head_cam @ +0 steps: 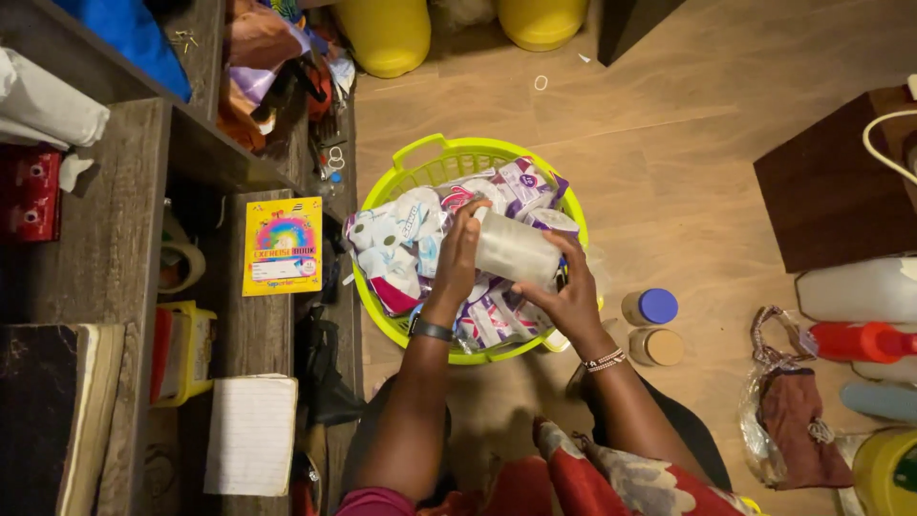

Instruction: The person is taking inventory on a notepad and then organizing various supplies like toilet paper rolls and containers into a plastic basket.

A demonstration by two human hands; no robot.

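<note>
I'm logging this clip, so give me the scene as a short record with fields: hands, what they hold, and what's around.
left hand: left hand on one end of the translucent white plastic jar
right hand: right hand gripping its other end
below jar: lime green plastic laundry basket full of printed plastic packets
floor, right: blue-lidded small jar, tan-lidded small jar
shelf, left: yellow exercise book

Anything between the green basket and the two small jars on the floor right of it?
Head view: mostly bare wood floor between the green basket and the two jars; the right hand, on a pale cylinder, hangs just over that gap.
</note>
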